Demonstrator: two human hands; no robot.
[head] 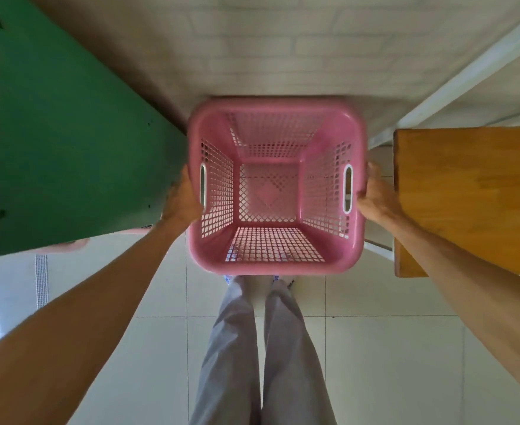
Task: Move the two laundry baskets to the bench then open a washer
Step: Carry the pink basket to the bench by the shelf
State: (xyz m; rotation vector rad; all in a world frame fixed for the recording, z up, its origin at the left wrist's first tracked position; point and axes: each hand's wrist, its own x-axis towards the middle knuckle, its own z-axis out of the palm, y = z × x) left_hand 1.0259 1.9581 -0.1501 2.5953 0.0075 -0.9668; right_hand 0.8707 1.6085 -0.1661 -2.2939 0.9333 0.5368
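Observation:
An empty pink laundry basket (277,265) with perforated walls hangs in front of me, above my feet, seen from straight above. My left hand (182,201) grips its left side at the white-rimmed handle slot. My right hand (375,196) grips the right side at the other slot. A wooden bench (470,197) stands just to the right of the basket. Part of a second pink object (65,245) peeks out under the green panel at the left; I cannot tell if it is the other basket. No washer is in view.
A large green panel (68,142) fills the left side, close to the basket. A white brick wall (283,50) lies ahead. A white frame (467,75) runs diagonally at the right. The floor is pale tile (390,363). My legs in grey trousers (261,348) stand below.

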